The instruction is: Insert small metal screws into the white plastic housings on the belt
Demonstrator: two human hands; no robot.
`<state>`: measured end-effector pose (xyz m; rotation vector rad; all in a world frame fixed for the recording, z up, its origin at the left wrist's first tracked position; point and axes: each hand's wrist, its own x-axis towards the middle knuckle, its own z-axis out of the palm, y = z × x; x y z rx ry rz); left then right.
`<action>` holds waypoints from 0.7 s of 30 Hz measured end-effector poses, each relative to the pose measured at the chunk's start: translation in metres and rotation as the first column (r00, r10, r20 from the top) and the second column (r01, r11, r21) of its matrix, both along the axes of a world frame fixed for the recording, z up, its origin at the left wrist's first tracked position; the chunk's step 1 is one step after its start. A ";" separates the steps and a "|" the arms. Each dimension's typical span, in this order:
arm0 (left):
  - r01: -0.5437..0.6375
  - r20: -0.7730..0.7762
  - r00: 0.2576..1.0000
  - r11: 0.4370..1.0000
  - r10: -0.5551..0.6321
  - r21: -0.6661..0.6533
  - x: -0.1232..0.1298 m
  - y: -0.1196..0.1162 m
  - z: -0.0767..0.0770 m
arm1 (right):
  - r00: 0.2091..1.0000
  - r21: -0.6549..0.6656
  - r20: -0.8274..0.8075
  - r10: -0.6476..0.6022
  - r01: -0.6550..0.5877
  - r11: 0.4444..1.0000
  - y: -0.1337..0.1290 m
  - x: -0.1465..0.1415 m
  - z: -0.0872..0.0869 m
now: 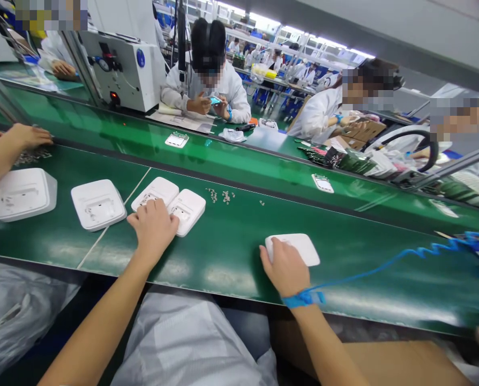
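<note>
Two white square plastic housings with recessed middles, one (159,188) at the left and one (192,206) at the right, lie side by side on the green bench. My left hand (153,226) bends its fingers over their near edges and hides part of both. Farther right, my right hand (288,268) grips the left side of a white, smooth-topped plastic housing (304,247) that lies on the bench. Its fingers cover the near left part. Around my right wrist is a blue strap (304,298) with a coiled cord.
Small loose screws (226,197) lie behind the housings. More white housings (98,203) stand to the left, near another person's hand (29,136). Beyond a dark rail, a green conveyor (239,161) carries white parts with circuit boards (177,139). People sit across it.
</note>
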<state>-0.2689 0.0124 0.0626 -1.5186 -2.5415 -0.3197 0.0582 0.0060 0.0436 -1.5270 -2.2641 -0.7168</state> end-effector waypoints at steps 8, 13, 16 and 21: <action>0.358 -0.055 0.934 0.925 -0.354 0.126 0.040 0.031 0.023 | 0.969 -0.135 -0.158 0.190 -0.212 0.968 0.047 -0.051 0.032; 0.858 0.005 0.506 0.504 -0.863 0.101 0.110 0.045 -0.001 | 0.960 -0.408 -0.279 0.028 -0.145 0.901 0.169 -0.015 0.032; 0.873 0.101 0.458 0.468 -0.883 0.137 0.120 0.053 -0.018 | 0.959 -0.460 -0.274 0.069 -0.193 0.867 0.206 -0.002 0.015; 0.880 0.137 0.413 0.433 -0.901 0.194 0.113 0.059 -0.034 | 0.937 -0.428 -0.327 0.124 -0.264 0.864 0.206 0.006 -0.011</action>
